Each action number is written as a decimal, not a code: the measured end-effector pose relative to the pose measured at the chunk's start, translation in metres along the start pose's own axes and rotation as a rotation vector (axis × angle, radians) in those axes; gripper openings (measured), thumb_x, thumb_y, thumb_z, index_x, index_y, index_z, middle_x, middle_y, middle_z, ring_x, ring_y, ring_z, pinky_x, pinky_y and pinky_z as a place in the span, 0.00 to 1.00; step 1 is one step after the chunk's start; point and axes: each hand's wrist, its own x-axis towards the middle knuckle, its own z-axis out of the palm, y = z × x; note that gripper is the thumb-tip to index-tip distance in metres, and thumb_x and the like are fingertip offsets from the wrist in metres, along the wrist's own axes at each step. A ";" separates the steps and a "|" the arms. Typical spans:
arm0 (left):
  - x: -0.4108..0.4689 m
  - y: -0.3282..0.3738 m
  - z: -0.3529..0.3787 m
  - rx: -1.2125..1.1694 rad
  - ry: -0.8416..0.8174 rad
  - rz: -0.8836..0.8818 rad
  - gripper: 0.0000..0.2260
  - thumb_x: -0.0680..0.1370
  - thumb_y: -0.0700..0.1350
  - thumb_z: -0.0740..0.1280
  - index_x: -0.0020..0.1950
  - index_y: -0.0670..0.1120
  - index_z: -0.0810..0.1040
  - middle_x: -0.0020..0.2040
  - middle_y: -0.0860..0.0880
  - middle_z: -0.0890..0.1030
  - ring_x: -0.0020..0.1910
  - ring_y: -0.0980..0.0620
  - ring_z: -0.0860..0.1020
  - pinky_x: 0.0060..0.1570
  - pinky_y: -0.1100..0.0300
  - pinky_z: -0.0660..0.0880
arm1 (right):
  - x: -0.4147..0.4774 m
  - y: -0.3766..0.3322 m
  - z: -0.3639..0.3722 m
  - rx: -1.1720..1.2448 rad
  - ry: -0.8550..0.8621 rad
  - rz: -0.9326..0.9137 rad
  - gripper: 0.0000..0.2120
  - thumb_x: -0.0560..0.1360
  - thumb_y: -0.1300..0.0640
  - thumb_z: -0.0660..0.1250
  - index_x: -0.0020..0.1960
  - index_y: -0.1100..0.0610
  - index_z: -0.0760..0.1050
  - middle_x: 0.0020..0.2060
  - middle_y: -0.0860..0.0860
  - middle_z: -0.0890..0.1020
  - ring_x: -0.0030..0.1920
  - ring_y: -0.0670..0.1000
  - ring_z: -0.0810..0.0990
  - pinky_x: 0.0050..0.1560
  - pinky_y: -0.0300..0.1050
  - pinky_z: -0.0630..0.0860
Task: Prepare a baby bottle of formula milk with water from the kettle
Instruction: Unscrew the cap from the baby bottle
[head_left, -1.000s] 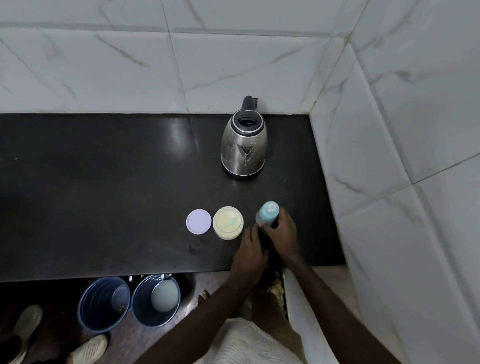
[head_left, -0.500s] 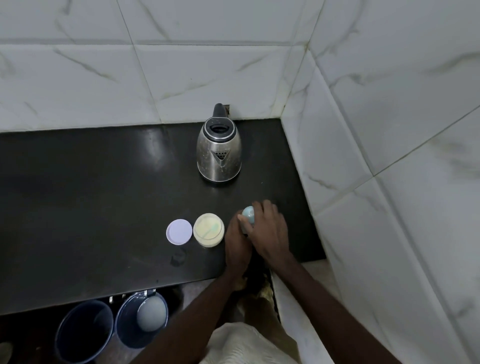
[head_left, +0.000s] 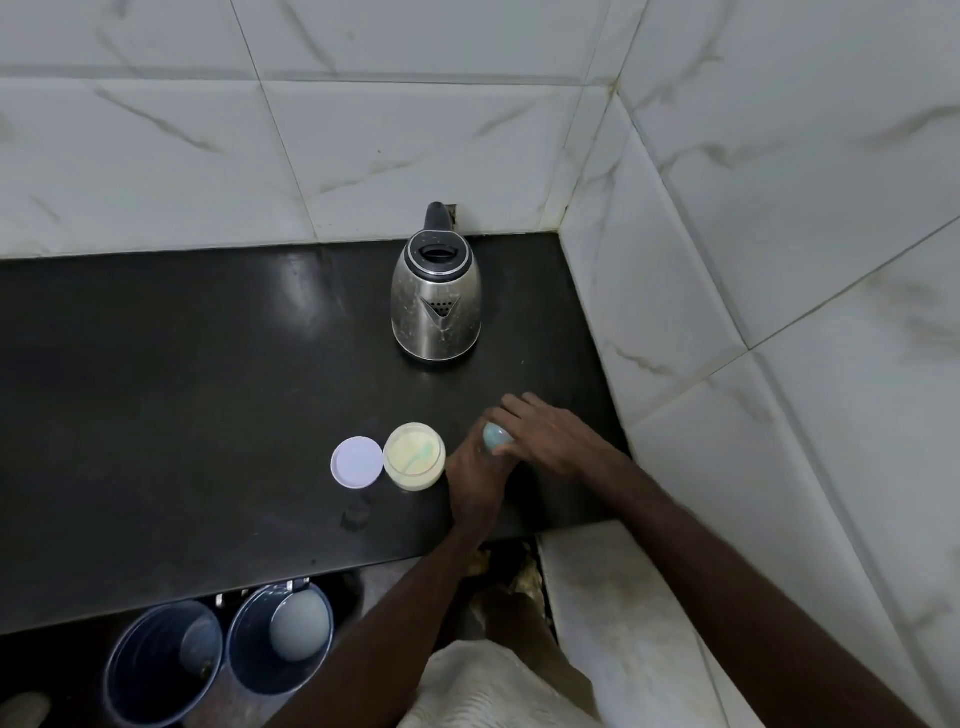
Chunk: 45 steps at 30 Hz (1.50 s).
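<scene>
A baby bottle with a pale blue cap (head_left: 494, 435) stands near the front right of the black counter (head_left: 182, 395). My left hand (head_left: 475, 480) is wrapped around its body, which is mostly hidden. My right hand (head_left: 550, 436) lies over the cap with its fingers curled on it. Left of the bottle stands an open tub of pale yellow formula powder (head_left: 414, 456) with a light green scoop in it. Its round white lid (head_left: 357, 462) lies flat beside it. A steel kettle (head_left: 436, 301) with a black lid and handle stands at the back, spout facing me.
White marble-patterned tiled walls close in the counter at the back and right (head_left: 779, 260). Two dark blue buckets (head_left: 280, 636) stand on the floor below the counter's front edge. A low white ledge (head_left: 623, 597) sits at the right of my legs.
My right hand has shifted from the bottle's side onto its cap, covering most of it. The left hand stays on the bottle. The camera has drifted, so the scene sits differently in view.
</scene>
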 end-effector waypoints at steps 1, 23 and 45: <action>0.000 0.001 0.000 -0.009 -0.007 -0.022 0.14 0.74 0.46 0.79 0.58 0.50 0.82 0.51 0.54 0.85 0.50 0.57 0.83 0.53 0.59 0.78 | -0.001 0.002 -0.004 0.003 -0.006 -0.029 0.22 0.82 0.46 0.66 0.73 0.48 0.68 0.64 0.50 0.71 0.61 0.54 0.71 0.52 0.57 0.80; 0.000 0.014 -0.004 0.037 -0.049 -0.070 0.16 0.69 0.41 0.75 0.54 0.53 0.79 0.44 0.57 0.83 0.44 0.59 0.80 0.49 0.55 0.78 | -0.015 0.047 0.017 0.402 0.140 0.362 0.26 0.71 0.52 0.70 0.69 0.54 0.77 0.60 0.55 0.76 0.58 0.59 0.81 0.61 0.53 0.78; 0.004 0.004 0.007 0.226 0.040 0.070 0.07 0.76 0.36 0.75 0.53 0.43 0.82 0.45 0.49 0.85 0.44 0.56 0.81 0.48 0.72 0.68 | 0.009 -0.055 0.041 0.139 0.406 0.603 0.21 0.77 0.38 0.68 0.55 0.56 0.75 0.45 0.53 0.82 0.45 0.57 0.84 0.39 0.50 0.78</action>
